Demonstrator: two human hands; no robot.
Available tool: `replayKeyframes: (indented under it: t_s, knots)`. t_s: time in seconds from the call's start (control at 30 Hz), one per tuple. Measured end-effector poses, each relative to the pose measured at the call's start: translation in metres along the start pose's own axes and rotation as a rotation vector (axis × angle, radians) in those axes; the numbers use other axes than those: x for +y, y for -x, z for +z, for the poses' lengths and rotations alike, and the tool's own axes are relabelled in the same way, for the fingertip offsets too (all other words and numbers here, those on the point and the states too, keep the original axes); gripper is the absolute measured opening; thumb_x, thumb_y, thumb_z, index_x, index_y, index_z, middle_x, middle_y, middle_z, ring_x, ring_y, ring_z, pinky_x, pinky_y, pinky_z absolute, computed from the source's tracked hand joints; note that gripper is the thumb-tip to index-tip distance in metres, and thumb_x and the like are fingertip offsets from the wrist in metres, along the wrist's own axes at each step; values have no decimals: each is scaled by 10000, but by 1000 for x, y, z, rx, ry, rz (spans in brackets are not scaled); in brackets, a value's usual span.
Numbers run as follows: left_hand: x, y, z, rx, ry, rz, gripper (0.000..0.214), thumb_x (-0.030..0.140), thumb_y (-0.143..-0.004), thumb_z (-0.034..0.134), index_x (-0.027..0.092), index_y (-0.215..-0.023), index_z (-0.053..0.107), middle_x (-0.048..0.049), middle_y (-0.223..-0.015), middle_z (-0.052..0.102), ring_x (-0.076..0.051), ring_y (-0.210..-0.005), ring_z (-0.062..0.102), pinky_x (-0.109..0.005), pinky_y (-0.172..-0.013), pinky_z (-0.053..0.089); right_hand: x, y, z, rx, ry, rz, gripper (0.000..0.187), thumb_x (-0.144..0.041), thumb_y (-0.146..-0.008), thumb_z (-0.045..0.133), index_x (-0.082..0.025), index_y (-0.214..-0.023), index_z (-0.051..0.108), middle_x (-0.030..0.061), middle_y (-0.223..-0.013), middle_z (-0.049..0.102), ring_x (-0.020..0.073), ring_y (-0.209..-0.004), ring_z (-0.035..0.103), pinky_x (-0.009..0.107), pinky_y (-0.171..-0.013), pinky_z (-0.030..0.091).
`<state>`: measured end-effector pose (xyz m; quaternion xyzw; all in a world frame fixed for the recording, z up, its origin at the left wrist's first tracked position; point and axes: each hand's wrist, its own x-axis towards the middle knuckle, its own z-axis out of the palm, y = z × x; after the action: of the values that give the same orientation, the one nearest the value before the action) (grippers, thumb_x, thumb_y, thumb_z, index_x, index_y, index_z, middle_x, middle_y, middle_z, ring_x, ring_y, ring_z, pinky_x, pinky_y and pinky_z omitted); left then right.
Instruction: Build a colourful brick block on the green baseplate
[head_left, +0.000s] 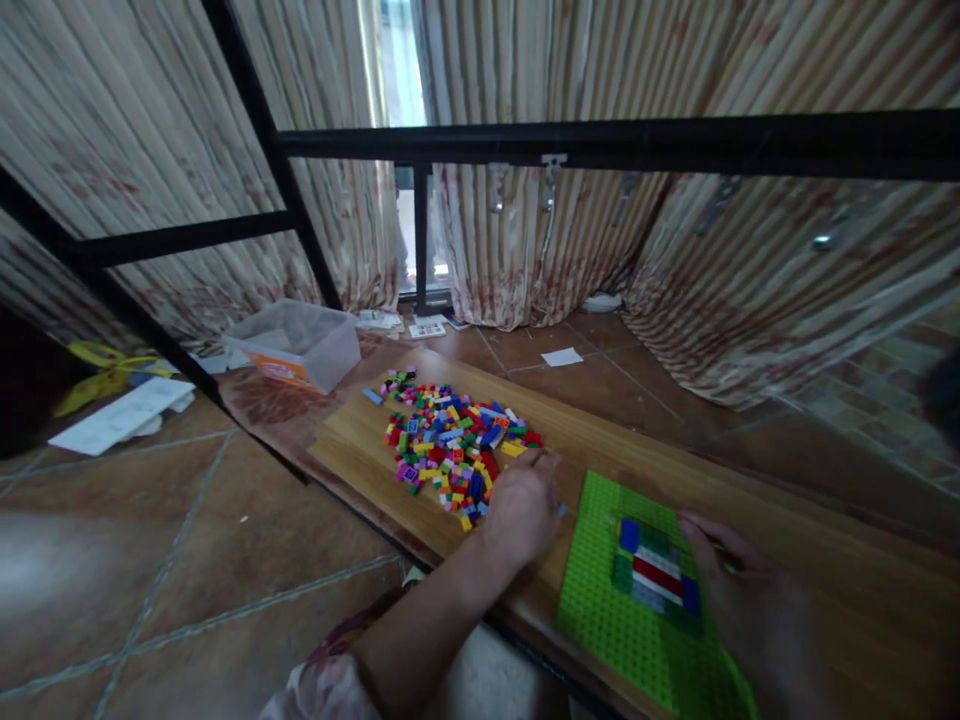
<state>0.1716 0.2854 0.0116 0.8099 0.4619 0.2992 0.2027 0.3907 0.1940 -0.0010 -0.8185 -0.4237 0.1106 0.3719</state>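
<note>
A heap of small coloured bricks [454, 440] lies on a wooden board [360, 440]. My left hand [521, 505] rests at the heap's right edge, fingers curled, and what they pinch is too small to make out. A green baseplate [607, 610] lies to its right with a flat patch of blue, red, white and green bricks [656, 575] built on it. My right hand [739, 590] lies on the baseplate's right edge beside that patch, blurred, and its fingers look bent.
A clear plastic box [296, 343] stands at the board's far left. Papers [124, 412] and a yellow thing lie on the tiled floor at left. A black metal frame [615, 140] crosses overhead, with curtains behind it.
</note>
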Motion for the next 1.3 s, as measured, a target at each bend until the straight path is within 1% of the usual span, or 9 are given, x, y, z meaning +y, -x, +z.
replayKeyframes:
  t_s: [0.13, 0.27, 0.57, 0.73, 0.83, 0.9, 1.0, 1.07, 1.3]
  knots:
    - [-23, -11, -20, 70, -102, -128, 394, 37, -799, 476, 174, -1132, 637, -81, -1108, 657, -205, -1014, 613, -334, -937, 516, -3, 0, 2, -26, 41, 14, 485, -629, -740, 522, -239, -932, 737, 83, -968, 749, 325, -929, 694, 451, -846, 525]
    - [-43, -19, -35, 80, -168, -137, 369, 22, -780, 484, 174, -1051, 682, -80, -1052, 657, -203, -1007, 604, -328, -945, 496, -6, 0, 4, -32, 35, 0, 487, -636, -731, 520, -237, -911, 733, 90, -982, 746, 331, -955, 686, 459, -867, 517]
    - [-50, -25, -21, -2, -342, -33, 252, 59, -785, 542, 182, -924, 713, -90, -1117, 623, -232, -1006, 573, -360, -916, 487, -6, 1, 3, -25, 11, -47, 473, -623, -754, 518, -228, -899, 735, 92, -975, 746, 322, -943, 687, 459, -852, 517]
    - [-51, -27, -24, 37, -344, -33, 230, 40, -781, 525, 156, -879, 697, -106, -1083, 636, -245, -996, 577, -367, -914, 477, -8, 1, 0, 18, -89, -83, 418, -570, -778, 556, -213, -892, 741, 92, -967, 747, 289, -924, 689, 432, -858, 518]
    - [-47, -27, -27, 80, -138, -50, 185, 66, -786, 536, 161, -852, 680, -85, -997, 648, -215, -917, 593, -346, -870, 476, -11, 2, -1, 48, -209, -68, 362, -531, -786, 596, -216, -890, 742, 81, -971, 748, 263, -926, 689, 422, -881, 512]
    - [-37, -25, -26, 59, 172, -123, 125, 125, -802, 559, 170, -847, 666, -44, -877, 651, -168, -772, 591, -295, -748, 481, -15, 3, -1, 65, -319, -50, 334, -515, -776, 624, -218, -873, 743, 73, -952, 751, 250, -910, 689, 424, -884, 512]
    - [-12, -14, -14, -134, 764, -267, 113, 268, -792, 639, 161, -826, 649, 12, -700, 611, -111, -605, 539, -231, -601, 429, -23, 7, -3, 19, -460, -48, 295, -484, -761, 659, -225, -873, 745, 65, -939, 749, 230, -883, 685, 411, -850, 525]
    - [7, -3, -3, -244, 1036, -342, 213, 323, -717, 730, 144, -803, 654, 17, -699, 613, -96, -625, 549, -216, -618, 420, -28, 12, -5, -71, -515, -80, 281, -457, -755, 682, -236, -918, 742, 56, -948, 741, 209, -857, 676, 386, -810, 535]
    - [40, 15, 19, -397, 1377, -620, 400, 374, -596, 843, 128, -873, 691, -6, -686, 640, -91, -618, 577, -204, -582, 393, -35, 31, -7, -307, -453, -255, 352, -400, -765, 714, -271, -1092, 691, 45, -1047, 687, 202, -955, 638, 383, -845, 536]
